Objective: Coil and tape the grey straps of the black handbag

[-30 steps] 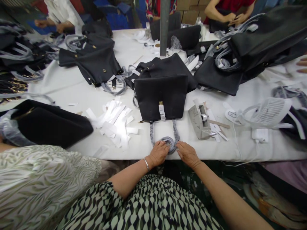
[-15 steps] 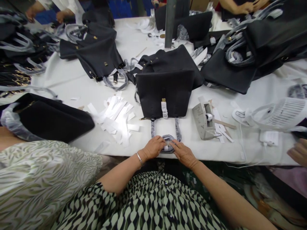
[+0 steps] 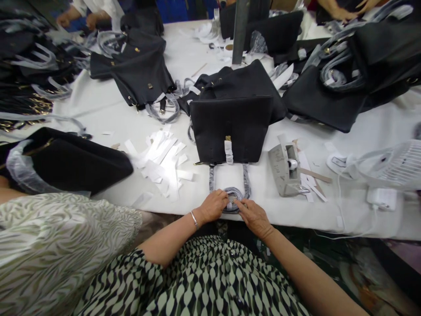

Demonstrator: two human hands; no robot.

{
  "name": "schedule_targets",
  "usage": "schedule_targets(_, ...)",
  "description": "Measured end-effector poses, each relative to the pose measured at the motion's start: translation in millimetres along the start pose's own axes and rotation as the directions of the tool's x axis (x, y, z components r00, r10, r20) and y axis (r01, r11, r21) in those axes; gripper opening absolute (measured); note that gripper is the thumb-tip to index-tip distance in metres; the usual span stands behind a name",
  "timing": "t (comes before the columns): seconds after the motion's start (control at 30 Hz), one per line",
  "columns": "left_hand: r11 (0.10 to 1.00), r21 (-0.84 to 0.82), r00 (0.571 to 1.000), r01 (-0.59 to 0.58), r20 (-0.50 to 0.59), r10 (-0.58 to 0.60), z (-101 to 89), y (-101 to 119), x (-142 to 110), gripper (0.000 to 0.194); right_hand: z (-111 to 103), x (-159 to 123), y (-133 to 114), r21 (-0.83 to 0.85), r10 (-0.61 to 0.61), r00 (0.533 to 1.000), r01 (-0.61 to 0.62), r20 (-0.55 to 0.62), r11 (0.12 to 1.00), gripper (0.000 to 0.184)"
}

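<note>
At the near edge of the bench [image 3: 289, 214], the coiled strap [image 3: 234, 192] lies flat between the hands, below the black bag [image 3: 232, 123]; the left hand [image 3: 214, 206] grips its left side with curled fingers, the right hand [image 3: 255, 217] pinches its right, both equally near.

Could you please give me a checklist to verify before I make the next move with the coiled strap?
1. Left hand at the coiled strap: ok, fingers at its left side.
2. Right hand at the coil: ok, fingers at its right side.
3. Coil secured so that it cannot open: cannot tell, fingers hide part of it.
4. Black bag supported: ok, it rests on the table.
5. Gold clasp fully covered: not ok, it shows above the white wrap.
6. Paper strips apart from the coil: ok, they lie to its left.
</note>
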State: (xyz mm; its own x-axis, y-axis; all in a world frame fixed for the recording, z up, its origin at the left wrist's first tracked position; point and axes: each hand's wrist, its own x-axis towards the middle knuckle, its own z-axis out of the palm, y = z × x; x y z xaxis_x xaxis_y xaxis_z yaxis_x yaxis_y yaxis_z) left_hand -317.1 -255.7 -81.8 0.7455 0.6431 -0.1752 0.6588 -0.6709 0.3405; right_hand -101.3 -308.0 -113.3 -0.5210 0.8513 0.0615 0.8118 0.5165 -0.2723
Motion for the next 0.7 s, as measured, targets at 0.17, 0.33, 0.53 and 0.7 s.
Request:
schedule_targets(0.17,0.998,-0.019,0.998,0.058,-0.012,-0.058,2.4,3.5,-0.3,0.017,-7.8,13.3,-1.6,-0.071,0.003,0.994,0.005,0.113,0.997,0.043)
schedule_targets(0.33,0.999,0.004,0.999,0.037,0.002,-0.037,-3.0,1.1,1.2,0.018,-4.8,15.0,0.0,-0.024,0.028,0.988,-0.025,0.149,0.999,0.052)
schedule_targets(0.53,0.998,0.066,1.000,0.002,0.018,-0.003,-8.1,1.1,1.4,0.018,1.9,11.3,3.7,0.093,0.028,0.989,-0.042,0.146,0.995,0.052)
schedule_targets(0.7,0.994,0.057,0.996,0.093,-0.020,-0.092,-2.6,6.5,1.1,0.016,3.9,11.7,7.4,0.154,0.032,0.990,-0.053,0.140,0.987,0.053)
